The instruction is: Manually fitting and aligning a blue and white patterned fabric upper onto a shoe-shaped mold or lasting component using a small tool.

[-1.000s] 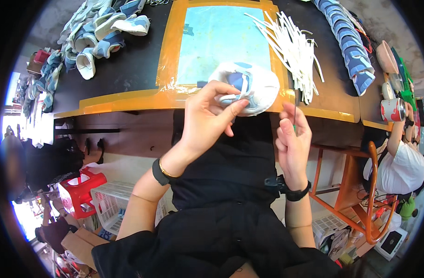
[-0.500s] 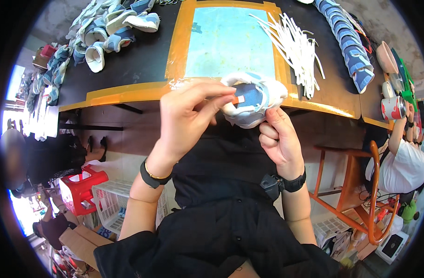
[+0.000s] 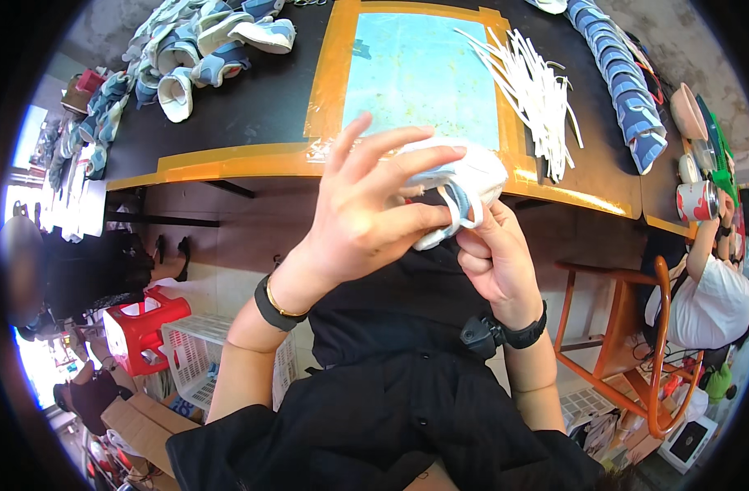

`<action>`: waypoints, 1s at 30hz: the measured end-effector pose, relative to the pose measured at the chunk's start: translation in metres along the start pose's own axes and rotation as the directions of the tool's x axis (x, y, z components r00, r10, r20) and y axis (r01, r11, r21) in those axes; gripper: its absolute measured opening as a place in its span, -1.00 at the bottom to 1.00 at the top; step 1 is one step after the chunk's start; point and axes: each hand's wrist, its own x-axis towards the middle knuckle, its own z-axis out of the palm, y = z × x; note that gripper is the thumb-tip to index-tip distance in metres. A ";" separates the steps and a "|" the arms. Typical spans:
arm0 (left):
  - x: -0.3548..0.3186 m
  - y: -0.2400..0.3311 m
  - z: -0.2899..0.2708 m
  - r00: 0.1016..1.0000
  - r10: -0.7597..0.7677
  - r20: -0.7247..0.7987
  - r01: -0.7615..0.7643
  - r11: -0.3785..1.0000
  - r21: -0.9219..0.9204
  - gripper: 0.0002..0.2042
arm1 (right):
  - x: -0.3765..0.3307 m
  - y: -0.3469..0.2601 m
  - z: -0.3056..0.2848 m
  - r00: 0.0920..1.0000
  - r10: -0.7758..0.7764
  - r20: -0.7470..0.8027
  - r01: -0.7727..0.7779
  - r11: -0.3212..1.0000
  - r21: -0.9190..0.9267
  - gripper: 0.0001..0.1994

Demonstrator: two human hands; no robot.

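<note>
A small white-and-blue shoe (image 3: 487,173) is tilted in front of me, just off the table's front edge. My right hand (image 3: 497,258) is closed on its right side, thumb and bent fingers pinching the edge. My left hand (image 3: 362,204) has its fingers spread over the shoe, with the thumb reaching into the opening beside a light strap loop. Part of the shoe is hidden behind those fingers. Beyond it lies a light blue sheet (image 3: 424,74) framed by amber tape on the dark table (image 3: 260,106).
Many white strips (image 3: 542,106) lie right of the sheet. A long row of blue shoe uppers (image 3: 624,78) curves along the far right. More shoes (image 3: 176,94) are heaped at the far left. A co-worker's hand touches a can (image 3: 695,202); a wooden chair (image 3: 616,352) stands below.
My left hand has gone from pinching at the shoe's opening to spread fingers with the thumb inside. The shoe has turned, so its blue insole no longer shows. My right hand still grips it.
</note>
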 end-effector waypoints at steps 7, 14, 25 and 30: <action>-0.003 0.005 0.008 0.997 -0.024 -0.075 0.029 0.998 0.060 -0.92 | 0.002 -0.003 0.003 1.000 0.016 -0.013 -0.015 0.998 0.057 -0.87; -0.010 -0.008 -0.003 0.991 0.005 -0.131 0.027 0.971 0.239 -0.93 | 0.005 -0.010 0.004 1.000 -0.006 -0.028 0.008 0.997 0.077 -0.89; -0.011 -0.020 0.000 0.972 -0.169 -0.166 0.187 0.977 0.100 -0.85 | 0.027 -0.002 -0.007 0.981 -0.152 -0.119 0.158 0.986 0.045 -0.94; -0.015 -0.004 0.012 0.728 -0.653 0.208 0.658 0.581 -0.478 -0.88 | 0.024 0.010 -0.005 0.934 -0.291 -0.206 0.266 0.954 -0.141 -0.90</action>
